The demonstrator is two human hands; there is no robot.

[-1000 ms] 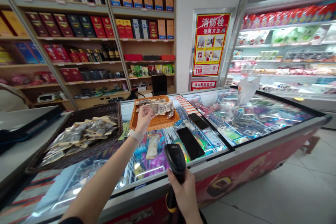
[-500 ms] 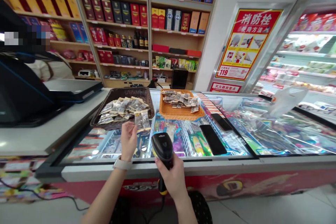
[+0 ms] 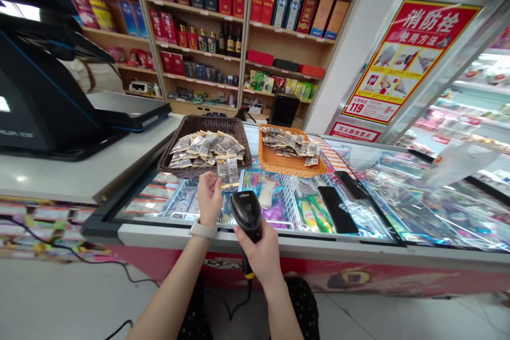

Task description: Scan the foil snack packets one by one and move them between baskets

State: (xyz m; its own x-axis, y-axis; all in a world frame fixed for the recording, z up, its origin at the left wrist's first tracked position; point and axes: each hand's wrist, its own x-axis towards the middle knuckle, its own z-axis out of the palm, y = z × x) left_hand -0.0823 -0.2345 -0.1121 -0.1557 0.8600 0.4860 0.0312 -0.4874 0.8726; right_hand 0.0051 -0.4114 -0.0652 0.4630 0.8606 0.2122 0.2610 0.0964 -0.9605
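Note:
My left hand (image 3: 210, 197), with a pale watch band at the wrist, pinches the lower edge of a small clear packet (image 3: 228, 169) with dark contents. This packet is at the front rim of a dark brown wicker basket (image 3: 167, 163), where a pile of similar packets (image 3: 205, 144) lies. My right hand (image 3: 261, 252) grips the handle of a black barcode scanner (image 3: 246, 209), its head tilted up and pointing away from me near the packet. A cable hangs from the scanner's handle.
An orange wicker basket (image 3: 285, 162) with more packets stands to the right on the glass-topped freezer (image 3: 303, 247). Two black phones lie on the glass, the nearer phone (image 3: 338, 210) tilted. A checkout machine (image 3: 43, 101) stands on the left counter. Shelves of boxes rise behind.
The view has shifted, so the baskets and freezer appear farther right and slightly higher. My left hand keeps its pinch on the packet, and my right hand still holds the scanner.

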